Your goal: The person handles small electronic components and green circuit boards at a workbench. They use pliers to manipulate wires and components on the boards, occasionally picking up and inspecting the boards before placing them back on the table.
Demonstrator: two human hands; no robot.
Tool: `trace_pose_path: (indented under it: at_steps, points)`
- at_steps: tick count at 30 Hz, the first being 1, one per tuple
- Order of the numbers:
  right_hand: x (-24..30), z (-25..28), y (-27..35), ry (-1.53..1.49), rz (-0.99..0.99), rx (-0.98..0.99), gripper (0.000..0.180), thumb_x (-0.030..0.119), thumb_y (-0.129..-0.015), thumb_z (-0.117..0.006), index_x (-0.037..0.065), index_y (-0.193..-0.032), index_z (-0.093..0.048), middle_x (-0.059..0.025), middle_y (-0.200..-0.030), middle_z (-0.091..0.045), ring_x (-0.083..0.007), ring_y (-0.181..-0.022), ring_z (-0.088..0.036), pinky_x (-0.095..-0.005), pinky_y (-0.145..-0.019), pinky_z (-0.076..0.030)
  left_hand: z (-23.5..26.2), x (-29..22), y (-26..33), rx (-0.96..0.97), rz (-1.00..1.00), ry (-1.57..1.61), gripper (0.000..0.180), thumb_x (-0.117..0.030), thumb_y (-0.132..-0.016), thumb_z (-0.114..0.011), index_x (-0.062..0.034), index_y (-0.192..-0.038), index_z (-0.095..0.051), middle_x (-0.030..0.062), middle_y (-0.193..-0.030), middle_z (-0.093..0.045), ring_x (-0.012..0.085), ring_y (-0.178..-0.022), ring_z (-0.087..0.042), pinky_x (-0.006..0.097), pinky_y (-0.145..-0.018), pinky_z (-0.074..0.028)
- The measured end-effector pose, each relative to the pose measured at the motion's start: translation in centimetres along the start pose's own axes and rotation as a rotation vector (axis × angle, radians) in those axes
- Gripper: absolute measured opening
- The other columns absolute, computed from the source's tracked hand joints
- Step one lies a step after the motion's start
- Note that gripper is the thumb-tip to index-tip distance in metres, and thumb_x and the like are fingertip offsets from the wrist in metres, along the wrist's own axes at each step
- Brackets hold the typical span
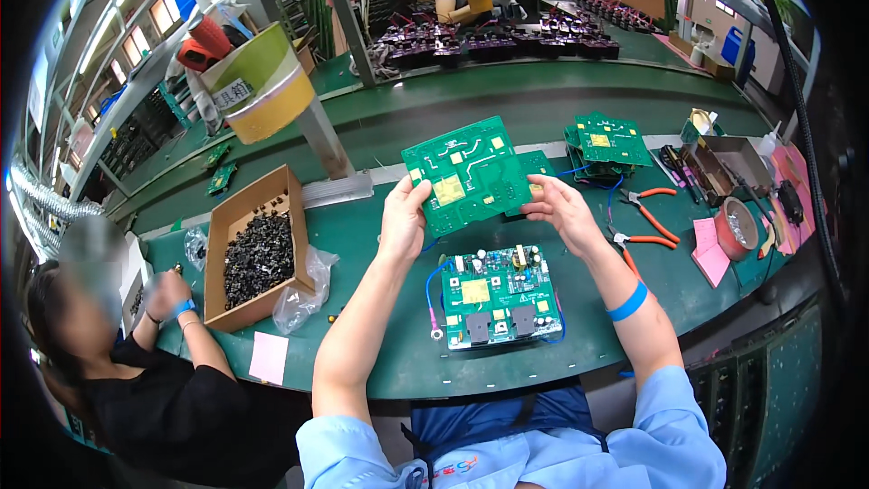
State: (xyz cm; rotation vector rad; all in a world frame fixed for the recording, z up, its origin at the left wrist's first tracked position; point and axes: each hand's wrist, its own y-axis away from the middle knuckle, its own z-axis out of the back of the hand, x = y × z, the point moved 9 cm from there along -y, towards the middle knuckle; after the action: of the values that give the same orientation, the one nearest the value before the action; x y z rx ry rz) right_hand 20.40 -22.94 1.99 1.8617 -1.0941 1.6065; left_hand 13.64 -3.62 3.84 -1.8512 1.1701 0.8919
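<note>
A bare green circuit board (468, 174) is held above the worktop (380, 244), left hand (403, 217) gripping its seven o'clock corner, right hand (559, 208) pinching its four o'clock edge. A populated board (498, 297) lies at six o'clock.

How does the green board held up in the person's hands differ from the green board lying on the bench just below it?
The held board is lifted and tilted between the left hand and right hand; the lower board lies flat on the green bench. The held board's visible face looks mostly bare, while the lower board carries components and blue wires. Both are green, with yellow patches.
</note>
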Motion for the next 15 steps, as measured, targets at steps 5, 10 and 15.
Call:
trace_pose_path:
  at_steps: [5,10,15]
  points:
    - [-2.3,-0.4,0.4,-0.030,0.017,0.055,0.043,0.021,-0.083,-0.048,-0.005,-0.116,-0.035,-0.0100,-0.092,-0.055,-0.0170,-0.073,-0.057,-0.0262,-0.067,-0.045,-0.8,1.6,0.7,-0.021,0.106,0.002,0.019,-0.007,-0.082,-0.043,0.0007,-0.099,-0.048,0.0074,-0.094,-0.055,0.0127,-0.082,-0.055,0.025,-0.070,-0.046]
    - [-4.1,0.4,0.4,-0.099,-0.003,0.008,0.040,0.021,-0.083,-0.048,-0.004,-0.112,-0.039,-0.0090,-0.089,-0.056,-0.0153,-0.071,-0.057,-0.0254,-0.065,-0.045,-0.4,2.8,1.3,-0.021,0.175,0.009,0.021,-0.008,-0.083,-0.042,0.0024,-0.100,-0.047,0.0095,-0.096,-0.055,0.0145,-0.086,-0.054,0.027,-0.075,-0.045]
    - [-4.3,0.2,0.6,-0.073,-0.026,0.020,0.034,0.023,-0.084,-0.046,-0.001,-0.108,-0.044,-0.0074,-0.089,-0.056,-0.0140,-0.073,-0.056,-0.0250,-0.067,-0.044,-0.8,3.9,1.3,0.020,0.245,0.040,0.023,-0.007,-0.083,-0.039,0.0024,-0.103,-0.045,0.0114,-0.099,-0.054,0.0173,-0.088,-0.054,0.029,-0.077,-0.045]
